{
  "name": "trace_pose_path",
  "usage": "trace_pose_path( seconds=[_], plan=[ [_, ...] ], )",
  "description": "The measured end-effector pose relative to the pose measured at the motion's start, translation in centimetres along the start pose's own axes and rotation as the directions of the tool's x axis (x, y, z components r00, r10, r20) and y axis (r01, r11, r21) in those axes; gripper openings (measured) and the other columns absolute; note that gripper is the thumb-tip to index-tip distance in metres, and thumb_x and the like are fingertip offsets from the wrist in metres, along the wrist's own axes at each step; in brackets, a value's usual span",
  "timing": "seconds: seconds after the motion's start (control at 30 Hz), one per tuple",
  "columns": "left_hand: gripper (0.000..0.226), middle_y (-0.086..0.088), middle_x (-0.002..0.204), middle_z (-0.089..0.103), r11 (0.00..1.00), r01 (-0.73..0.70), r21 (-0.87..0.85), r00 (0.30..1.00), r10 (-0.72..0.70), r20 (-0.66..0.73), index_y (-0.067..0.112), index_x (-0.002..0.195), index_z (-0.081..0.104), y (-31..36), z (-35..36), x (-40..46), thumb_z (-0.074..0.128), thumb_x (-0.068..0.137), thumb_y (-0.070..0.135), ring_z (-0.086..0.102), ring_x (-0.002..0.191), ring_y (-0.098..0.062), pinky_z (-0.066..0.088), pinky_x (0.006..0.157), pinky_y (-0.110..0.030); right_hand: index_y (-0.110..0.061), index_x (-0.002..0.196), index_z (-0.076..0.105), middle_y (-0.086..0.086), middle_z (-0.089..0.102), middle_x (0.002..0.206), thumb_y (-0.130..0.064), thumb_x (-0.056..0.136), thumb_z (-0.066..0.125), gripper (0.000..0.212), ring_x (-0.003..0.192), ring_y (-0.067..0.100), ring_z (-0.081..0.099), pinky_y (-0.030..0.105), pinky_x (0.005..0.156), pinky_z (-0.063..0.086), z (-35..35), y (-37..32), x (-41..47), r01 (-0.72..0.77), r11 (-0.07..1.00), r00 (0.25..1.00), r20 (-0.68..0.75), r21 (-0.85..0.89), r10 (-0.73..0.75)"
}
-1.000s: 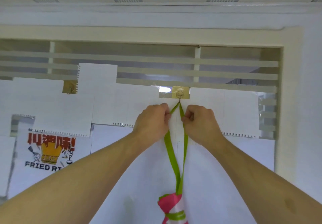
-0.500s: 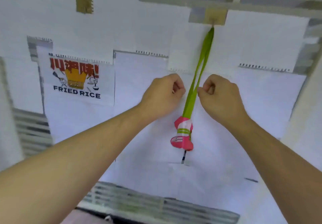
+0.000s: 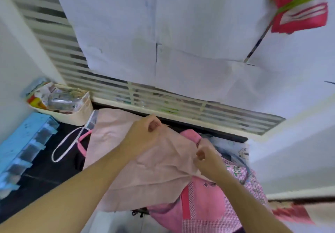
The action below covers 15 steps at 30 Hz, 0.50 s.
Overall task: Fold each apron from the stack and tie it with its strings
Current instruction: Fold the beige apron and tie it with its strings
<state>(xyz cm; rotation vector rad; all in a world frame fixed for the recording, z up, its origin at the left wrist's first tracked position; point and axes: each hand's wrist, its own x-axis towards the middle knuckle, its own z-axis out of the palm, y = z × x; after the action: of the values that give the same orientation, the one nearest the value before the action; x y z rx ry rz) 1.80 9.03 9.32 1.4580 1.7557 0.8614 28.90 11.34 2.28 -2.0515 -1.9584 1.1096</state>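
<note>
- While both forearms reach forward over a dark table (image 3: 45, 174), the left hand (image 3: 143, 136) has its fingers curled and pinches the far edge of a pale pink apron (image 3: 159, 171).
- The right hand (image 3: 206, 158) is also curled into a loose fist and pinches the same apron at its right edge, near a brighter pink piece of cloth (image 3: 191, 136).
- The pale pink apron is stretched between the two hands; it lies on top of the other cloth and its near part hangs toward the person.
- Under it, on the right, there is a stack of aprons (image 3: 217, 205): a pink checked one with a solid pink panel is on top, and a light blue one shows behind the right hand.
- A white string loop (image 3: 63, 147) lies on the dark table to the left of the pale apron, and a pink strap curves just beside it.
- A folded apron bundle (image 3: 301, 9) in pink and white, tied with a green string, hangs at the top right against white paper sheets (image 3: 163, 33) on the wall.
- A cream basket (image 3: 79, 115) with packets inside stands at the back left, and a light blue drawer organizer (image 3: 23, 147) stands just in front of it at the left edge.
- Below the sheets, a window with white horizontal slats (image 3: 181, 106) runs behind the table.
</note>
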Motion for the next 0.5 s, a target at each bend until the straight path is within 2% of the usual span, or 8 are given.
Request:
trace_pose_path(
  seconds=[0.07,0.13,0.2,0.23,0.3,0.4,0.43,0.5],
  plan=[
    [0.020,0.005,0.082,0.072,0.998,0.065,0.002,0.998,-0.064,-0.023,0.028,0.094,0.070,-3.4,-0.1,-0.6,0.070,0.092,0.008,0.070,0.081,-0.016,0.058,0.085,-0.037,-0.019,0.109,0.061,0.002,0.067,0.103,-0.028,0.086,0.059,0.025,0.092,0.021,0.066,0.034,0.073,0.056,3.0,1.6,2.5,-0.087,0.996,0.996,0.006,-0.018,0.087],
    [0.022,0.003,0.078,0.072,0.992,0.122,-0.004,0.992,-0.123,-0.022,0.031,0.091,0.070,-6.1,-0.5,-1.0,0.069,0.089,0.009,0.071,0.077,-0.019,0.059,0.085,-0.041,-0.010,0.129,0.062,0.010,0.068,0.120,-0.029,0.094,0.059,0.041,0.113,0.031,0.064,0.036,0.094,0.052,4.8,1.1,5.4,-0.144,0.989,0.988,0.048,0.012,0.144],
    [0.022,0.001,0.077,0.071,0.992,0.126,-0.025,0.991,-0.127,-0.046,0.035,0.090,0.069,-7.8,-0.9,-1.1,0.067,0.084,0.014,0.070,0.074,-0.022,0.060,0.083,-0.045,-0.011,0.147,0.052,0.013,0.061,0.140,-0.032,0.096,0.061,0.056,0.132,0.035,0.054,0.040,0.110,0.043,6.0,0.0,8.9,-0.158,0.987,0.987,0.031,0.007,0.157],
    [0.026,0.000,0.077,0.072,0.991,0.130,-0.022,0.989,-0.131,-0.063,0.037,0.090,0.068,-8.8,-1.0,-1.1,0.066,0.084,0.012,0.070,0.073,-0.022,0.060,0.082,-0.045,-0.013,0.149,0.047,0.012,0.058,0.143,-0.034,0.095,0.062,0.060,0.137,0.036,0.049,0.044,0.115,0.037,6.6,-0.7,10.4,-0.138,0.990,0.990,0.011,-0.040,0.138],
    [0.036,0.000,0.078,0.072,0.989,0.146,-0.009,0.986,-0.147,-0.085,0.040,0.089,0.068,-9.6,-1.7,-1.2,0.067,0.088,0.003,0.070,0.074,-0.022,0.059,0.081,-0.043,-0.015,0.143,0.050,0.010,0.061,0.137,-0.030,0.094,0.062,0.053,0.136,0.035,0.049,0.046,0.117,0.031,7.7,-1.5,12.0,-0.107,0.970,0.993,0.018,-0.217,0.113],
    [0.042,0.001,0.078,0.072,0.987,0.163,-0.005,0.982,-0.163,-0.093,0.042,0.089,0.068,-10.0,-2.8,-1.2,0.066,0.090,0.000,0.071,0.075,-0.023,0.060,0.080,-0.044,-0.011,0.122,0.065,0.010,0.071,0.119,-0.015,0.093,0.055,0.031,0.114,0.032,0.066,0.041,0.099,0.054,8.8,-2.1,11.9,-0.043,0.936,0.995,0.074,-0.349,0.073],
    [0.043,0.001,0.079,0.073,0.987,0.163,-0.002,0.982,-0.163,-0.094,0.043,0.089,0.068,-9.9,-3.1,-1.2,0.066,0.090,0.000,0.071,0.075,-0.022,0.060,0.081,-0.045,-0.010,0.123,0.064,0.012,0.070,0.121,-0.014,0.092,0.055,0.032,0.114,0.033,0.066,0.041,0.095,0.056,8.8,-2.2,11.5,-0.045,0.937,0.995,0.065,-0.346,0.072],
    [0.042,0.002,0.081,0.073,0.986,0.165,-0.001,0.982,-0.164,-0.093,0.045,0.090,0.067,-9.2,-3.7,-1.1,0.066,0.091,0.003,0.071,0.076,-0.020,0.060,0.082,-0.045,-0.009,0.142,0.049,0.016,0.053,0.143,-0.021,0.093,0.060,0.051,0.135,0.037,0.050,0.046,0.103,0.048,8.4,-1.7,10.5,-0.087,0.940,0.994,0.032,-0.331,0.103]
  ],
)
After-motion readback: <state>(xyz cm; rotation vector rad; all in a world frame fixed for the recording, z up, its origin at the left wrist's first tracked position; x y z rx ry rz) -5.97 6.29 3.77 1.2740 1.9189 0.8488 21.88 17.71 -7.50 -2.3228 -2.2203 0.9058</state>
